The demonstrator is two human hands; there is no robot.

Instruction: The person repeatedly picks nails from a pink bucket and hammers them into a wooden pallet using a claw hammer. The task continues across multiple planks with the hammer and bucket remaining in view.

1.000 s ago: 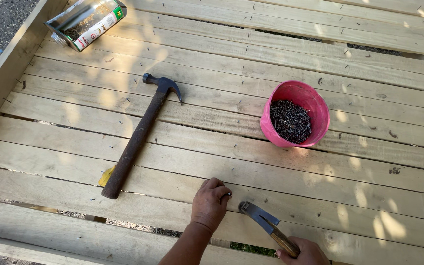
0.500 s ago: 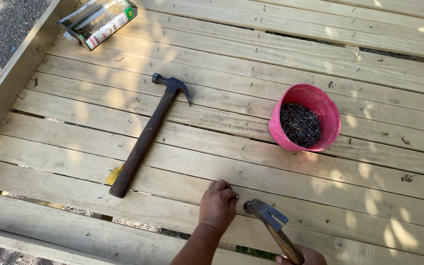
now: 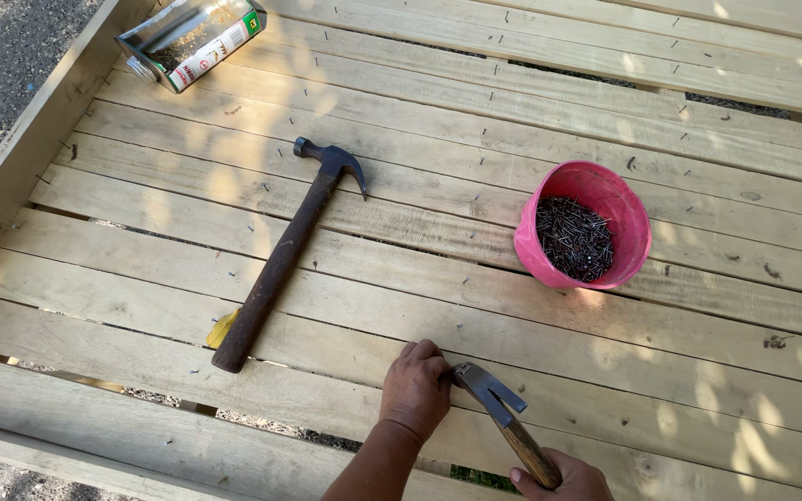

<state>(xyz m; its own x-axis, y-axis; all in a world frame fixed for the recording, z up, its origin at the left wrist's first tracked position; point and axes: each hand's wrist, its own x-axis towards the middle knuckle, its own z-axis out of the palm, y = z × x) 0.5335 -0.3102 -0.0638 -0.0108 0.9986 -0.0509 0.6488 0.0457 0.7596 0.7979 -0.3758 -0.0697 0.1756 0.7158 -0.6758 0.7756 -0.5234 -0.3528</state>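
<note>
Spare hammer (image 3: 282, 252), pink nail bowl (image 3: 619, 199) and tin (image 3: 192, 32) lie apart on planks (image 3: 420, 278).

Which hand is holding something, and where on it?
The right hand grips a claw hammer low on its wooden handle. The left hand rests on the plank by the hammer's head; whether it pinches a nail cannot be told.

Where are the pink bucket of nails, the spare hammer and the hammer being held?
pink bucket (image 3: 529, 243), head view, on its left wall.
spare hammer (image 3: 276, 269), head view, mid-handle.
held hammer (image 3: 486, 388), head view, on its metal head.
</note>
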